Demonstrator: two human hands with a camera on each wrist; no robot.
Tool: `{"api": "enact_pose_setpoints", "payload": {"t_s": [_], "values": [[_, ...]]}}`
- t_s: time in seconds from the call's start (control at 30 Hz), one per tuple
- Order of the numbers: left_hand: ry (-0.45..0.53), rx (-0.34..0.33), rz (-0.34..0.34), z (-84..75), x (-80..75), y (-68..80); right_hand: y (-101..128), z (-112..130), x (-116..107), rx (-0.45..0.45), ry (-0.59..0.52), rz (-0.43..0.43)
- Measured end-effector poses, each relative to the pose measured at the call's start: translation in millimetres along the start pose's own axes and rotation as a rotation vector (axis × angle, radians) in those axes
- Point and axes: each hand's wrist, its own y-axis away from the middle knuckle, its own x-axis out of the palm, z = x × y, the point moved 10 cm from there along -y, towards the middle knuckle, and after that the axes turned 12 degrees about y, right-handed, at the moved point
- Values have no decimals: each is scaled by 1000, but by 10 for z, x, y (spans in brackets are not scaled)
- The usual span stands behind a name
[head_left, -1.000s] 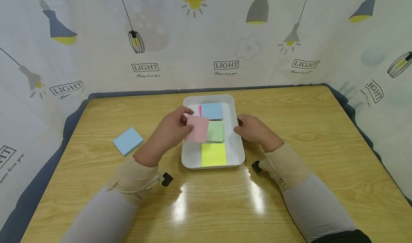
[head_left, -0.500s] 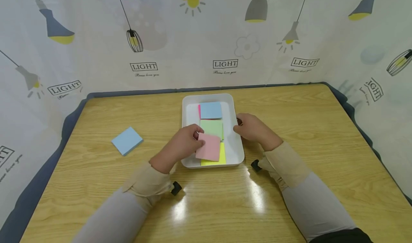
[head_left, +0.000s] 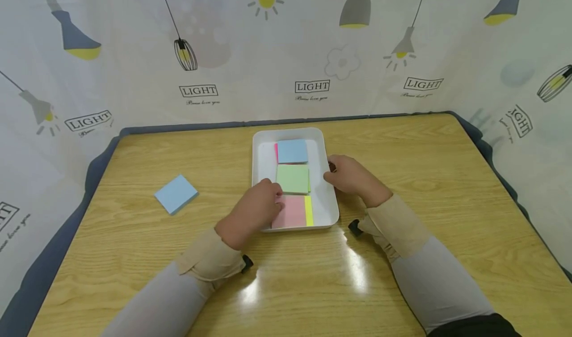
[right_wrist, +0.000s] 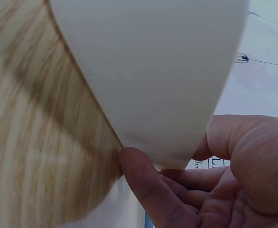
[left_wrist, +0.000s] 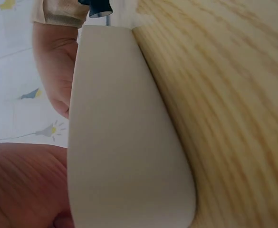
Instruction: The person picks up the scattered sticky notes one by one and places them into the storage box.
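Observation:
A white tray [head_left: 321, 198] stands on the table. My left hand [head_left: 254, 209] is over its near left side, thumb and finger pinching the left edge of a pink sticky note pad [head_left: 292, 214]. That pad lies on a yellow pad [head_left: 309, 211], whose right strip shows. Behind them in the tray is a light green pad [head_left: 292, 179], and farther back a blue pad [head_left: 292, 151] with a bright pink edge at its left. My right hand [head_left: 355, 178] grips the tray's right wall; in the right wrist view one finger [right_wrist: 146, 183] touches the wall's outer foot. The left wrist view hides the left fingertips.
Another blue sticky note pad [head_left: 176, 194] lies on the wooden table [head_left: 134, 257], left of the tray. A light curtain [head_left: 263, 54] printed with lamps hangs behind the table and along its sides.
My left hand has brought the pink pad from above the tray's left side toward the near end and down onto the yellow pad. The right hand stays on the tray wall.

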Motion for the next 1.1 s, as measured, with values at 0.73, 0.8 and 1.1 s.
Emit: {"api": "enact_pose_setpoints", "payload": {"t_s": [0.73,0.8,1.1], "values": [[4,39,-58,-54,-51,48,-9,11,5,-15,0,-18],[5,39,-58,-48,-63,53,-7,13,2,-18,-3,-21],[-28,93,-127,-79,-273,123,-7,19,2,-13,2,-21]]}}
